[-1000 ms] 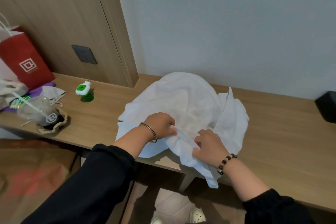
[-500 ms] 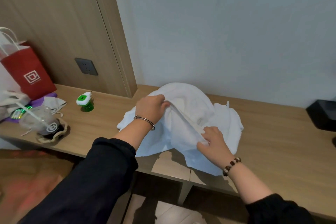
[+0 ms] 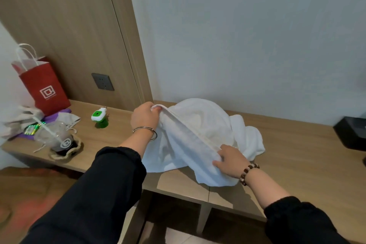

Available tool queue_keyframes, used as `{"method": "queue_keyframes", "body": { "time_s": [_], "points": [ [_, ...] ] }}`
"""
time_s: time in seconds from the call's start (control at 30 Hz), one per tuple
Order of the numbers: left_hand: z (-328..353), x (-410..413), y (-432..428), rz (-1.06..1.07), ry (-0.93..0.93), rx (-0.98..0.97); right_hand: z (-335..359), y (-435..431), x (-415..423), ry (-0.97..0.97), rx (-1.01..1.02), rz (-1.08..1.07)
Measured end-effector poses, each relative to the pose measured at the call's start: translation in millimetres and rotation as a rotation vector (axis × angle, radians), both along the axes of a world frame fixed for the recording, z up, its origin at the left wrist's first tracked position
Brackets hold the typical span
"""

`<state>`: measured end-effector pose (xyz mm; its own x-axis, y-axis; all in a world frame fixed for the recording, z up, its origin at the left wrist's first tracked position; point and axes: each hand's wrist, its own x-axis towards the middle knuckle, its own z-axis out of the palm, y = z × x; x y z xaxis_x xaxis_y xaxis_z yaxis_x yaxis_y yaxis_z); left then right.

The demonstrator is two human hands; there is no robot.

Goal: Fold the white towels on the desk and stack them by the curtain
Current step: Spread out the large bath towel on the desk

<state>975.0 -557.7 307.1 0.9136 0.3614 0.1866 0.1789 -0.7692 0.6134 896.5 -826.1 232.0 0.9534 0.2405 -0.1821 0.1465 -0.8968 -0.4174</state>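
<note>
towel (image 3: 200, 123), white, heaped mid-tabletop (image 3: 301, 156) against the wall; left grip (image 3: 145, 118) curled round one end of the hemmed edge, raised at ten o'clock of the heap; right grip (image 3: 231, 159) pinching the same edge at five o'clock, near the front of the tabletop; hem stretched straight between the two, cloth sagging beneath; towards nine o'clock, well apart from the towel: green plug-in device (image 3: 100, 118), plastic cup (image 3: 59, 138) with straw, red paper bag (image 3: 44, 87); black box (image 3: 350, 132) at three o'clock.
</note>
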Motion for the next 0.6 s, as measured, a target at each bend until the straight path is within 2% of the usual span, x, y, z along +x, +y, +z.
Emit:
{"method": "queue_keyframes", "body": {
  "time_s": [0.07,0.13,0.27,0.33,0.4,0.43,0.47,0.5,0.57,0.6],
  "points": [
    [2.5,-1.2,5.8,0.014,-0.010,0.009,7.8,-2.6,5.7,-0.094,0.186,-0.200],
    [7.9,-1.1,11.1,0.018,-0.016,0.026,31.5,-7.2,21.6,-0.228,0.250,-0.345],
    [41.2,3.9,10.0,0.036,-0.099,0.040,106.4,-8.5,60.5,-0.482,-0.054,-0.425],
    [67.6,9.3,0.3,0.058,-0.299,-0.070,142.7,-6.4,76.7,-0.745,-0.020,-0.523],
    [96.1,13.1,-10.6,0.051,-0.610,-0.258,176.7,6.5,80.9,-1.165,0.240,-0.625],
    [108.4,14.7,-15.7,0.024,-0.692,-0.277,190.8,16.0,79.8,-1.296,0.323,-0.635],
    [118.3,17.4,-19.1,-0.040,-0.666,-0.205,200.0,24.7,82.2,-1.294,0.302,-0.562],
    [123.6,22.9,-18.8,-0.127,-0.518,-0.024,200.7,30.9,89.6,-1.144,0.169,-0.419],
    [118.8,30.5,-12.8,-0.269,-0.036,0.364,179.3,38.0,98.1,-0.621,-0.166,-0.217],
    [113.0,32.9,-2.7,-0.276,0.143,0.459,168.6,31.8,101.3,-0.452,-0.253,-0.231]
  ]
}}
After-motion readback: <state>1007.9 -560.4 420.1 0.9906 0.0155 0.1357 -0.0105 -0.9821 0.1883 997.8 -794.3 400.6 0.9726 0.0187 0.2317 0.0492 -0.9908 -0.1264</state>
